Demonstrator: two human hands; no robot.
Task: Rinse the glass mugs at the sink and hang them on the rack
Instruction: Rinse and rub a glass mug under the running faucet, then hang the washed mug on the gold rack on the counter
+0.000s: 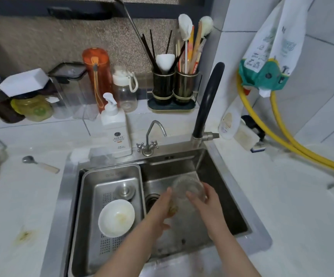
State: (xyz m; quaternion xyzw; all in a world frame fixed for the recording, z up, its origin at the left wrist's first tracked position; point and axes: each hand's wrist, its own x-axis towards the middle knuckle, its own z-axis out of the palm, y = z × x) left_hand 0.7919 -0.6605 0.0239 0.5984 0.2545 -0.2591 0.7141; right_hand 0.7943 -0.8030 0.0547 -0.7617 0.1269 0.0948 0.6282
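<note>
Glass mug (189,187) sits low over the sink (182,162), right hand (206,198) curled around it, left hand (167,200) with straight fingers alongside, apparently touching. Wet glass could slip and chip against the steel basin.

Clear glass mug (189,187), seen within the steel sink (206,166), in the right basin, above the floor and right of the drain. It is tilted so its round opening faces the viewer; the transparent wall shows the basin behind. Its outline is blurred. The handle cannot be made out. The rack is not visible in this view.
</note>
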